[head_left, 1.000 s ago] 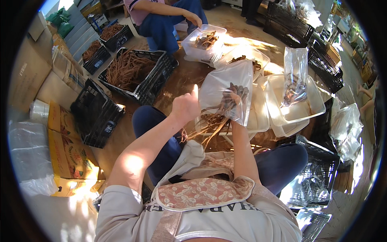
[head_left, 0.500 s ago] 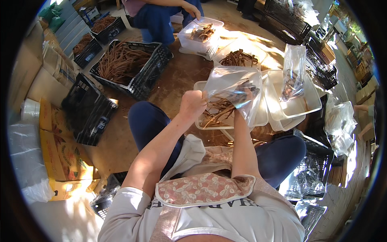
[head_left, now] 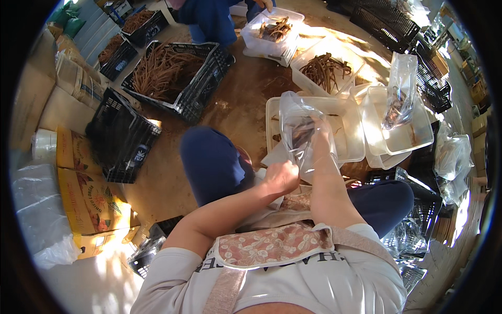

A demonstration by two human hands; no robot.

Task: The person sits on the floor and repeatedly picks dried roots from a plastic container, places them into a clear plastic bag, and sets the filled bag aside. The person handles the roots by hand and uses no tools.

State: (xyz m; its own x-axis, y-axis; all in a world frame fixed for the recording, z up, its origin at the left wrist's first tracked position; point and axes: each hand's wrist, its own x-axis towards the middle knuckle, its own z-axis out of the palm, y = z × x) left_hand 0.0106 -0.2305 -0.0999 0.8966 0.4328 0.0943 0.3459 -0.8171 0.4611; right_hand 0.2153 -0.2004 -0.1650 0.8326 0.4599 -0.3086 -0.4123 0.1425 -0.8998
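Observation:
My left hand (head_left: 283, 177) is closed on the gathered mouth of a clear plastic bag (head_left: 293, 107), close to my knees. My right hand (head_left: 320, 132) is inside the bag, seen through the film, with its fingers around a bunch of dried brown roots (head_left: 301, 131). Film hides part of those fingers. Below the bag is a white plastic tub (head_left: 355, 154) with only a few thin root pieces in it. Behind it, a second white tub (head_left: 296, 78) contains a tangle of brown roots (head_left: 325, 70).
On the right, a filled clear bag (head_left: 400, 104) stands in stacked tubs (head_left: 426, 141). A large black crate (head_left: 196, 104) of long roots is at the left, near an upright black crate (head_left: 123, 136) and yellow carton (head_left: 94, 204). Ahead, a co-worker's hand (head_left: 265, 4) is above another tub (head_left: 272, 49).
The roots that lay over the front tub are now in the bag with my right hand. My left hand has come down toward my lap, drawing the bag's mouth along my right forearm.

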